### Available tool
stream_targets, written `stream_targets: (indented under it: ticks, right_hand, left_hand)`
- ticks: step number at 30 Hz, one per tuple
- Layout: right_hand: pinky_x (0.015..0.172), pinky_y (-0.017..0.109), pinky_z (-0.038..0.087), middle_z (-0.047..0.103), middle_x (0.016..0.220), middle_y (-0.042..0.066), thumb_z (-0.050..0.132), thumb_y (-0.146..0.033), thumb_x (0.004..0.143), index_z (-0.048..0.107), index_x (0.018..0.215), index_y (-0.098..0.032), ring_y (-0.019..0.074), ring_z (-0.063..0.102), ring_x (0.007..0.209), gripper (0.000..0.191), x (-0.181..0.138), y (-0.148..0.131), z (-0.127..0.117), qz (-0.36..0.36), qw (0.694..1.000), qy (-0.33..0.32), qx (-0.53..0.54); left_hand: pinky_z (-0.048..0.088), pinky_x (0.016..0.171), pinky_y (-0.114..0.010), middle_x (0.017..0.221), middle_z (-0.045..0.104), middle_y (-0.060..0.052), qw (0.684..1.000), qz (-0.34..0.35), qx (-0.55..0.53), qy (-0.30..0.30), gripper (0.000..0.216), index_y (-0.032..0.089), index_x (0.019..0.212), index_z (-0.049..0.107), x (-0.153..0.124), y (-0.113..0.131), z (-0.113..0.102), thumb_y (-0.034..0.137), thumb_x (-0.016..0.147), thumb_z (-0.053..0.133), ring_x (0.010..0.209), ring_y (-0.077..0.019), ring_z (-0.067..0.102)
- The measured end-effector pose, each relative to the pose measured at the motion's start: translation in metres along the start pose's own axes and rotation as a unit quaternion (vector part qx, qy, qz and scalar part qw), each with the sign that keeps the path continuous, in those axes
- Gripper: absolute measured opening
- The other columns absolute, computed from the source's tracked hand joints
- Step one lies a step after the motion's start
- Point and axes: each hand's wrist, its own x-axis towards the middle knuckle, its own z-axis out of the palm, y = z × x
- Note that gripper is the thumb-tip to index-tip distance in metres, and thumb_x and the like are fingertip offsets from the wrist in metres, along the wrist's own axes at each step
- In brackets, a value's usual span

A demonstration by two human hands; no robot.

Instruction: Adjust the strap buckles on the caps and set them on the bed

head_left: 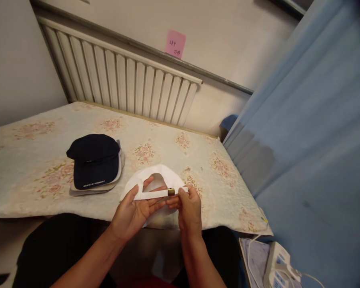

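A white cap point(160, 170) lies at the near edge of the bed, its back strap turned toward me. My left hand point(135, 210) grips the strap's left end between thumb and fingers, with some fingers reaching under the band. With thumb and fingertips, my right hand point(189, 204) pinches the strap's right end. A brass-coloured buckle point(171, 192) sits on the strap between my hands. To the left rests a stack of caps, a dark navy cap point(96, 160) with white lettering on its brim uppermost and lighter brims under it.
A floral bedspread point(159, 136) covers the bed. Behind it stand a white radiator point(120, 72) and a wall with a pink note point(175, 43). A blue curtain point(312, 152) hangs on the right. At lower right are a power strip point(277, 264) and white cables.
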Motion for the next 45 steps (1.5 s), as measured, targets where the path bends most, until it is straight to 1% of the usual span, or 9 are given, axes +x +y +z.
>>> stream_targets:
  ticks: [5,14,21,25,28,34,39,42,45]
  right_hand:
    - [0.039,0.020,0.041,0.064,0.055,-0.003,0.056,-0.029,0.079,0.049,0.078,-0.020,0.0110,0.057,0.039,0.011,0.001,0.001,0.001,0.002,1.000,0.011,-0.005]
    - [0.039,0.018,0.038,0.063,0.058,-0.005,0.061,-0.038,0.078,0.050,0.078,-0.018,0.0082,0.054,0.039,0.023,-0.002,0.000,0.001,-0.012,1.000,0.000,-0.002]
    - [0.040,0.017,0.037,0.058,0.056,-0.006,0.067,-0.036,0.075,0.057,0.079,-0.015,0.0052,0.048,0.040,0.024,-0.004,0.006,0.002,-0.007,1.000,0.001,-0.023]
    - [0.053,0.020,0.049,0.066,0.075,0.000,0.071,-0.032,0.071,0.061,0.087,-0.014,0.0104,0.062,0.061,0.026,-0.004,0.005,0.008,0.019,0.999,0.024,0.027]
    - [0.065,0.023,0.052,0.068,0.084,0.002,0.073,-0.026,0.067,0.063,0.092,-0.014,0.0129,0.065,0.073,0.030,-0.004,0.002,0.012,0.043,0.994,0.023,0.098]
    - [0.068,0.026,0.052,0.068,0.081,0.000,0.073,-0.016,0.063,0.060,0.093,-0.016,0.0133,0.064,0.073,0.033,-0.001,0.005,0.015,0.044,0.987,0.035,0.153]
    - [0.065,0.024,0.051,0.062,0.066,-0.005,0.072,-0.014,0.061,0.058,0.081,-0.016,0.0100,0.060,0.062,0.025,0.000,0.010,0.013,0.029,0.985,0.026,0.169]
    - [0.066,0.025,0.051,0.062,0.068,-0.005,0.072,-0.014,0.061,0.057,0.080,-0.016,0.0102,0.060,0.064,0.024,0.000,0.010,0.012,0.021,0.985,0.022,0.170]
    - [0.067,0.026,0.052,0.064,0.073,-0.003,0.072,-0.016,0.062,0.058,0.087,-0.016,0.0112,0.061,0.066,0.028,-0.001,0.010,0.012,0.016,0.985,0.030,0.166]
  left_hand:
    - [0.051,0.086,-0.044,0.114,0.066,-0.016,1.000,-0.005,-0.009,-0.014,0.048,0.026,0.141,0.031,0.001,0.001,-0.004,0.034,0.094,0.039,0.109,-0.0302,0.061]
    - [0.048,0.090,-0.047,0.118,0.064,-0.017,1.000,-0.002,0.000,-0.029,0.051,0.026,0.143,0.026,0.000,0.000,-0.007,0.036,0.094,0.038,0.111,-0.0309,0.060]
    - [0.046,0.090,-0.049,0.120,0.062,-0.020,0.999,-0.002,0.006,-0.042,0.053,0.025,0.144,0.023,-0.001,0.000,-0.008,0.038,0.095,0.036,0.112,-0.0331,0.059]
    - [0.044,0.092,-0.050,0.123,0.061,-0.020,0.999,-0.004,0.006,-0.036,0.054,0.024,0.144,0.022,-0.002,-0.002,-0.009,0.038,0.094,0.037,0.114,-0.0340,0.057]
    - [0.045,0.092,-0.049,0.123,0.060,-0.022,1.000,-0.004,0.012,-0.021,0.054,0.022,0.144,0.022,-0.003,-0.002,-0.007,0.037,0.094,0.037,0.113,-0.0331,0.058]
    - [0.045,0.091,-0.049,0.124,0.060,-0.022,1.000,-0.008,0.015,-0.012,0.053,0.019,0.143,0.026,-0.004,-0.004,-0.005,0.035,0.094,0.038,0.113,-0.0330,0.058]
    - [0.047,0.090,-0.049,0.123,0.061,-0.020,1.000,-0.017,-0.001,-0.013,0.054,0.020,0.143,0.027,-0.003,-0.006,-0.006,0.035,0.093,0.039,0.109,-0.0321,0.061]
    - [0.047,0.090,-0.048,0.121,0.062,-0.020,1.000,-0.018,-0.004,-0.009,0.054,0.019,0.143,0.028,-0.003,-0.006,-0.003,0.036,0.093,0.039,0.106,-0.0311,0.063]
    - [0.047,0.091,-0.046,0.122,0.061,-0.020,1.000,-0.014,-0.004,0.000,0.052,0.018,0.142,0.029,-0.004,-0.005,-0.001,0.035,0.093,0.039,0.105,-0.0300,0.063]
